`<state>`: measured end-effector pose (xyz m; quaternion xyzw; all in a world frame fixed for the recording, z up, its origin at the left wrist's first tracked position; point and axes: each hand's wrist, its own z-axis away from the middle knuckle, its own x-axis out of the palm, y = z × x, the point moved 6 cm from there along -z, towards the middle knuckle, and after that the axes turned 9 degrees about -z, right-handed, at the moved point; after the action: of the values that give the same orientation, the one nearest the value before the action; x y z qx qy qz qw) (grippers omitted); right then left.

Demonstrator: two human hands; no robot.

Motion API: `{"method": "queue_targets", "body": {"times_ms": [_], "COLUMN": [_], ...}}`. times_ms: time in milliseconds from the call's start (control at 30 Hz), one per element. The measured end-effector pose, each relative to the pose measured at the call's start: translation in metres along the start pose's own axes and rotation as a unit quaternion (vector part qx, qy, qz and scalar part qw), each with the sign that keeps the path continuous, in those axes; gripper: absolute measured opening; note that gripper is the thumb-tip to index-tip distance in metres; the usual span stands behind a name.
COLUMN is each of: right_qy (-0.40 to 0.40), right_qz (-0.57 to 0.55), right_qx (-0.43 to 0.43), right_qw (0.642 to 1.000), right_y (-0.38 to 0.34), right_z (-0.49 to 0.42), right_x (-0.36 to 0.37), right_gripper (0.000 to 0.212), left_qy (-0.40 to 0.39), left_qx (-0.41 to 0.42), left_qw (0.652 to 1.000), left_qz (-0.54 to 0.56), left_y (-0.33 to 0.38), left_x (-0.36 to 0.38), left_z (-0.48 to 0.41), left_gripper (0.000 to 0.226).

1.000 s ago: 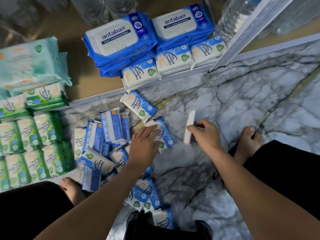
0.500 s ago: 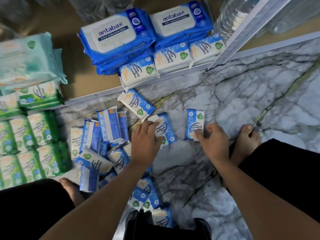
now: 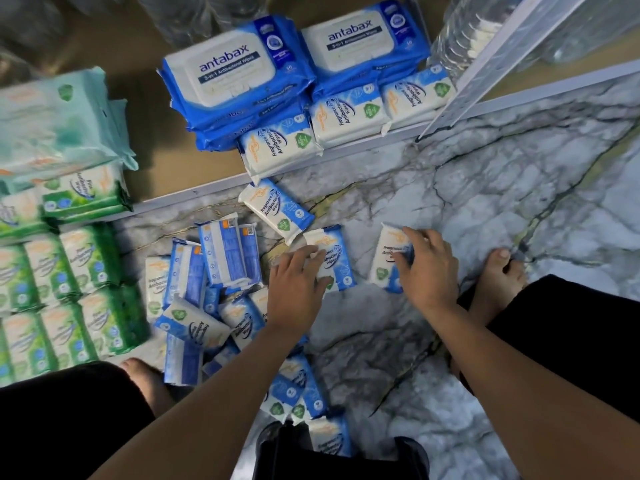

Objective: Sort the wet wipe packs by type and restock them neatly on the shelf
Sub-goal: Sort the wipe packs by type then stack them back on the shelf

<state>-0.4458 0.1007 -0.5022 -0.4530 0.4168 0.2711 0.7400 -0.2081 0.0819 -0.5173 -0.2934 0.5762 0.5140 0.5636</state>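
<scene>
1. The left hand (image 3: 298, 282) rests its fingers on a blue Fragrance Free wipes pack (image 3: 337, 258) on the marble floor (image 3: 485, 209).
2. The right hand (image 3: 429, 268) grips a second blue pack (image 3: 384, 258) just beside it.
3. Large antabax packs (image 3: 235, 74) sit stacked on the shelf (image 3: 194, 199).

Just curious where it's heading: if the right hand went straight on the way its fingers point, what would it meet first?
Past the Fragrance Free wipes pack the right hand holds, only marble floor, then probably the shelf's white front rail; depth is unclear.
</scene>
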Motion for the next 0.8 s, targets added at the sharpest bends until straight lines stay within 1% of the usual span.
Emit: {"method": "queue_targets", "body": {"times_ms": [67,133,267,400,467,533,667,800], "right_qy": [0.027,0.041,0.011,0.030,0.035,0.019,0.002,0.020], "right_qz": [-0.012,-0.022,-0.006,-0.088,-0.082,-0.067,-0.094,-0.103], "right_qx": [-0.035,-0.046,-0.070,-0.038,-0.047,-0.067,-0.049,-0.031], "right_qw": [0.999,0.998,0.997,0.995,0.995,0.995,0.994,0.994], "right_y": [-0.004,-0.006,-0.001,0.008,0.009,0.011,0.012,0.010], "right_z": [0.004,0.009,0.020,0.025,0.030,0.035,0.031,0.008], "right_x": [-0.003,-0.003,0.005,0.000,0.001,0.008,0.014,0.009], "right_gripper": [0.051,0.052,0.053,0.048,0.043,0.042,0.044,0.043], "left_qy": [0.001,-0.001,-0.007,-0.005,0.000,0.001,0.007,0.009], "left_qx": [0.001,0.000,-0.005,-0.011,-0.004,0.015,0.040,0.036], "left_qw": [1.000,1.000,1.000,1.000,1.000,1.000,0.999,0.999], "left_qz": [0.003,0.003,0.010,0.013,0.010,0.008,-0.004,-0.012], "left_y": [0.000,-0.001,0.000,0.005,0.013,0.024,0.048,0.061], "left_x": [0.000,0.000,0.000,0.002,0.005,0.007,0.011,0.014], "left_z": [0.001,0.001,0.001,0.001,0.001,0.001,-0.008,-0.027], "left_gripper": [0.050,0.050,0.050,0.049,0.049,0.049,0.051,0.052]}}
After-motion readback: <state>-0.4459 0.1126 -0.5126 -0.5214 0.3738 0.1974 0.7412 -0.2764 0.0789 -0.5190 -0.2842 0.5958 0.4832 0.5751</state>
